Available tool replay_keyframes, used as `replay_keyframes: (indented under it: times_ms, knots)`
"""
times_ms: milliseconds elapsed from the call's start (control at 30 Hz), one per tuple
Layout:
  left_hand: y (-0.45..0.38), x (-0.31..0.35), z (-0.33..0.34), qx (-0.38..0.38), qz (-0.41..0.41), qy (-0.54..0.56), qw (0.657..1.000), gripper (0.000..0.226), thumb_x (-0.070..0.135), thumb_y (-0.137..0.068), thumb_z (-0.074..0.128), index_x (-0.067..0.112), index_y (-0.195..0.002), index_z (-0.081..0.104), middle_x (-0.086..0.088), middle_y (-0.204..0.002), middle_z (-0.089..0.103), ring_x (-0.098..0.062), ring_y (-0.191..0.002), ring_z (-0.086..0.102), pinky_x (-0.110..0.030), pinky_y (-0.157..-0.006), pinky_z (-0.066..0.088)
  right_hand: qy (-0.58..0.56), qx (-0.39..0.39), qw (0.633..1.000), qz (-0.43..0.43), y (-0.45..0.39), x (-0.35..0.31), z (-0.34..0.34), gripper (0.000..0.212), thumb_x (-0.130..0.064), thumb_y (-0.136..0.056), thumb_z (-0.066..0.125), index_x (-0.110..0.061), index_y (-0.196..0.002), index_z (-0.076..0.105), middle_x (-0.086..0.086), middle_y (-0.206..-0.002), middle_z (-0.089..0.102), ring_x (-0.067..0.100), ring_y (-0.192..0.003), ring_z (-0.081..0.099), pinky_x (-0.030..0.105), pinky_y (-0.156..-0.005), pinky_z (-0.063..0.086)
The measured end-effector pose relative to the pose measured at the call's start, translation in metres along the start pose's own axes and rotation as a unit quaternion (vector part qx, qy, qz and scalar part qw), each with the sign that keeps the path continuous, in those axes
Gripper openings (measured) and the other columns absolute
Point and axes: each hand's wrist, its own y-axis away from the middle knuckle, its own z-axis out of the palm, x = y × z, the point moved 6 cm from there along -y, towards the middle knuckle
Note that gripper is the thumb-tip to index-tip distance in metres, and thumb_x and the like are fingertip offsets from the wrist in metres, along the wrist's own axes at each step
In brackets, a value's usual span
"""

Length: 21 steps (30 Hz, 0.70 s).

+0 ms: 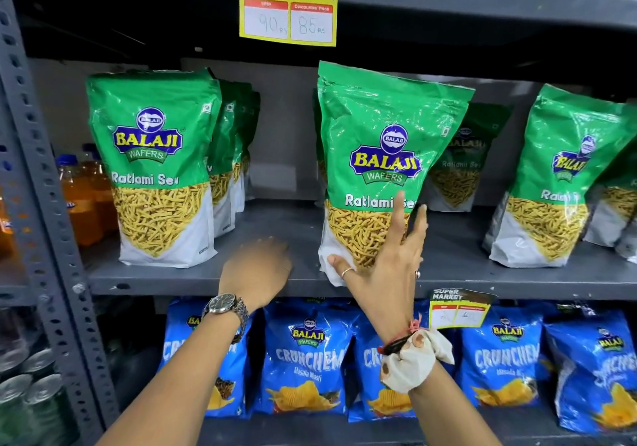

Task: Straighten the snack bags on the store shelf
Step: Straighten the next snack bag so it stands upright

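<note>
Green Balaji Ratlami Sev bags stand on the grey shelf (206, 278). The middle bag (379, 142) stands upright at the shelf's front edge. My right hand (382, 266) lies flat against its lower front, fingers spread, thumb on its bottom left corner. My left hand (256, 268) rests on the bare shelf just left of that bag, fingers curled, touching no bag. A left bag (155, 166) heads a row of several behind it. Another bag (558, 176) leans at the right, and one (458, 159) stands further back.
Blue Crunchem bags (306, 359) fill the shelf below. Orange drink bottles (82, 197) stand behind the left upright (38, 183). A price tag (287, 6) hangs from the shelf above, and another tag (458, 309) hangs from the front edge. Cans (31, 394) sit at the lower left.
</note>
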Motion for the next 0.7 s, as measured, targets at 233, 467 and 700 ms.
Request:
replay_keyframes:
  times_ms: [233,467,700]
  knots:
    - [-0.001,0.000,0.001,-0.001,0.002,-0.001,1.000,0.047,0.039,-0.095,0.028,0.031,-0.141,0.037,0.002,-0.155,0.030,-0.015,-0.143,0.026,-0.037,-0.119,0.016,-0.099,-0.002,0.993,0.064,0.017,0.023,0.011,0.137,-0.053,-0.057,0.081,-0.031,-0.142,-0.024,0.011,-0.158,0.009,0.031,-0.143,0.020,0.047,-0.106,0.035]
    - [-0.001,-0.001,0.001,0.003,0.005,-0.006,1.000,0.047,0.039,-0.095,0.027,0.031,-0.141,0.037,0.000,-0.155,0.032,-0.017,-0.143,0.027,-0.037,-0.119,0.017,-0.077,-0.010,0.994,0.071,0.010,0.028,0.018,0.137,-0.062,-0.054,0.076,-0.018,-0.146,-0.016,0.011,-0.158,0.013,0.031,-0.139,0.029,0.045,-0.097,0.044]
    - [-0.002,-0.002,0.003,0.006,0.005,-0.003,1.000,0.047,0.038,-0.095,0.028,0.030,-0.140,0.039,0.001,-0.155,0.032,-0.016,-0.143,0.028,-0.037,-0.118,0.017,-0.044,-0.012,0.997,0.063,-0.002,0.031,0.031,0.136,-0.061,-0.055,0.077,-0.012,-0.147,-0.010,0.010,-0.158,0.011,0.032,-0.142,0.024,0.054,-0.099,0.041]
